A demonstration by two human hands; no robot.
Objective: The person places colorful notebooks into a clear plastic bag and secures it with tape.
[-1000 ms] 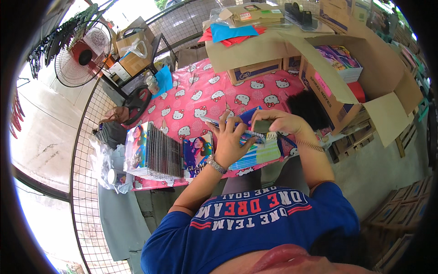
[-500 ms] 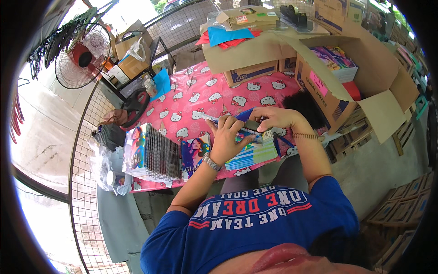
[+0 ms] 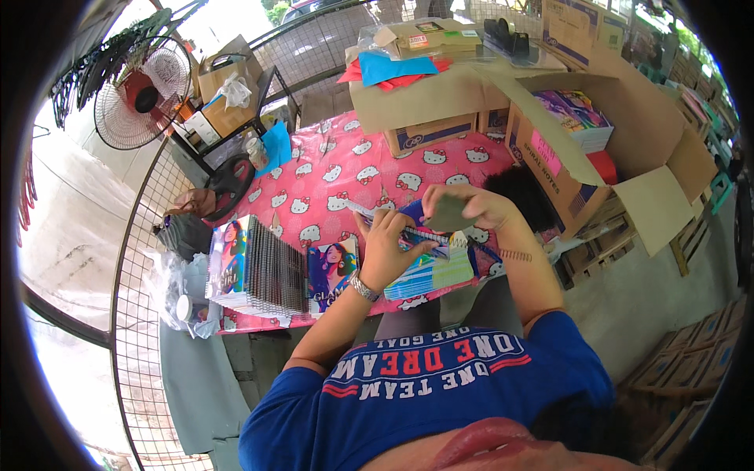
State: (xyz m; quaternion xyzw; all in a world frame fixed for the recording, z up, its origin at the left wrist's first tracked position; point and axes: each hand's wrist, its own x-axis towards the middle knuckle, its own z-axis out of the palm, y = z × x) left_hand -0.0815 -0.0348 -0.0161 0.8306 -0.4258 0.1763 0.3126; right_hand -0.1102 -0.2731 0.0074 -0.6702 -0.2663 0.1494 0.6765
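Observation:
My left hand [image 3: 385, 242] is closed around a notebook [image 3: 438, 249], tilted up from the table with its punched edge toward me. A dark spiral coil [image 3: 458, 242] runs along that edge. Its loose end trails right, across my right forearm. Raised just over the coil, my right hand [image 3: 485, 206] grips a flat, dark grey-green piece [image 3: 447, 213]; its material I cannot make out. Below the notebook lies a stack of blue, green and white striped books [image 3: 430, 276]. To the left are a notebook with a colourful cover [image 3: 331, 272] and a thick stack of spiral notebooks [image 3: 271, 267].
The table has a pink patterned cloth [image 3: 314, 177]. An open carton [image 3: 542, 177] with books stands at the right, near a black bristly heap [image 3: 522, 196]. Blue and red sheets [image 3: 399, 69] lie on boxes behind. A fan [image 3: 145, 98] stands far left.
My right hand has lifted slightly off the coil, turning the flat dark piece so that its broad face shows. The left hand keeps its hold on the notebook.

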